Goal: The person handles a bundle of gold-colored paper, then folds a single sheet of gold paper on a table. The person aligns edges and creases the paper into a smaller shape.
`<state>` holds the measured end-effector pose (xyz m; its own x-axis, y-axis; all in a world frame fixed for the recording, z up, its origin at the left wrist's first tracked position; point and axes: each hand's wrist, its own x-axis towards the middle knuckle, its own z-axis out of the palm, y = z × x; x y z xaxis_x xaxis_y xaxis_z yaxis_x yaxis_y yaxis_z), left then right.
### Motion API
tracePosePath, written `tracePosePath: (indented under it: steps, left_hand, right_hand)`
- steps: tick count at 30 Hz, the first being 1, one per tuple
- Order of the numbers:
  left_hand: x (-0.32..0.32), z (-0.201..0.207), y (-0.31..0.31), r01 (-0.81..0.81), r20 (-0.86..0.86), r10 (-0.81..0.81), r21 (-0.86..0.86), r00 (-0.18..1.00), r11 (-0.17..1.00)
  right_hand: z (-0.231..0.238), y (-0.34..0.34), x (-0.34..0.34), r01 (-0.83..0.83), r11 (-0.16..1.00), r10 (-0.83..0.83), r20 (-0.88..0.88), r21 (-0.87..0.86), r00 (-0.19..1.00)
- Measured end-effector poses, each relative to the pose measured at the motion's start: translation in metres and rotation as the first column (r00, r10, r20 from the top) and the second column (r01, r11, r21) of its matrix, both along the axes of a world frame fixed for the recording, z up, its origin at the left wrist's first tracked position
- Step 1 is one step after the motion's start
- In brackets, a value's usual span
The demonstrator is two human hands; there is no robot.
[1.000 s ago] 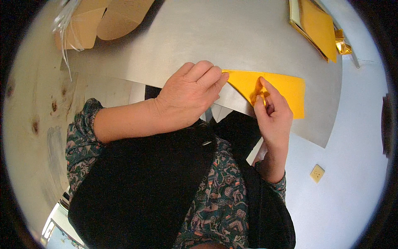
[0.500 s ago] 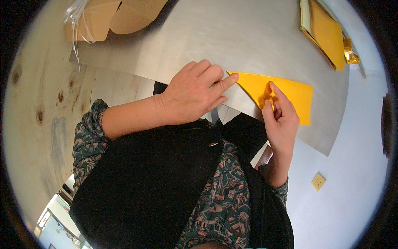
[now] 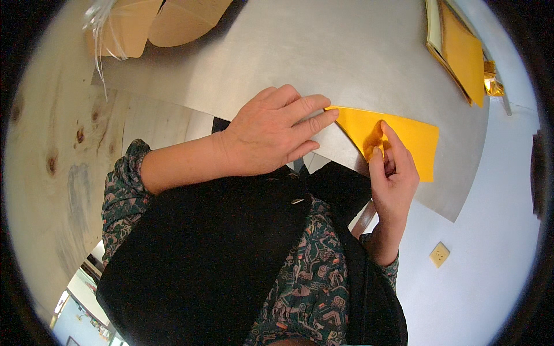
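Note:
A golden-yellow sheet of paper (image 3: 418,144), shiny and folded to a point at its left end, lies on the grey metal tabletop near its front edge. My left hand (image 3: 277,130) comes in from the left, fingers stretched out. Its index and middle fingertips touch the paper's pointed left end. At the paper's near side, my right hand (image 3: 395,170) is closed, with index finger and thumb bent against the sheet and pinching it. A dark reflection of the fingers shows on the paper beside them. The other right fingers are curled and partly hidden.
A stack of yellow paper (image 3: 459,52) lies at the far right, beside crumpled gold foil (image 3: 493,81). Brown cardboard (image 3: 187,23) and white plastic strands (image 3: 104,29) are at the far left. The metal tabletop (image 3: 288,46) ends close in front of me.
The left fingers have spread and stretched further along the paper's tip. The right fingers have shifted slightly on the sheet. The whole view has shifted a little.

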<state>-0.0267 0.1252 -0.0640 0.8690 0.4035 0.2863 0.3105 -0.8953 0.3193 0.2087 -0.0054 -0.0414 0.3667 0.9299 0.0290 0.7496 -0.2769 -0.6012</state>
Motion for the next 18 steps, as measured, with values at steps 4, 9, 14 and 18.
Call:
tracePosePath:
  steps: [4, 9, 14, 18]
  left_hand:
    - [0.0005, -0.0009, 0.0004, -0.009, 0.038, 0.009, -0.023, 0.999, 1.000]
    - [-0.0012, 0.0005, 0.0002, -0.025, 0.041, 0.027, -0.045, 0.999, 0.999]
    - [-0.0038, 0.0025, 0.0005, -0.018, 0.001, 0.018, -0.058, 1.000, 0.998]
    - [-0.0033, 0.0031, 0.0006, -0.021, -0.003, 0.021, -0.066, 1.000, 0.998]
  right_hand:
    - [0.0013, -0.0006, 0.0001, -0.021, 1.000, 0.021, 0.035, -0.002, 0.999]
    - [0.0000, -0.0003, 0.0006, -0.035, 0.999, 0.034, 0.049, 0.016, 0.998]
    - [-0.0022, -0.0004, 0.0010, 0.002, 1.000, -0.002, 0.027, -0.017, 1.000]
    - [-0.0019, -0.0007, 0.0016, -0.010, 1.000, 0.010, 0.051, 0.000, 0.999]
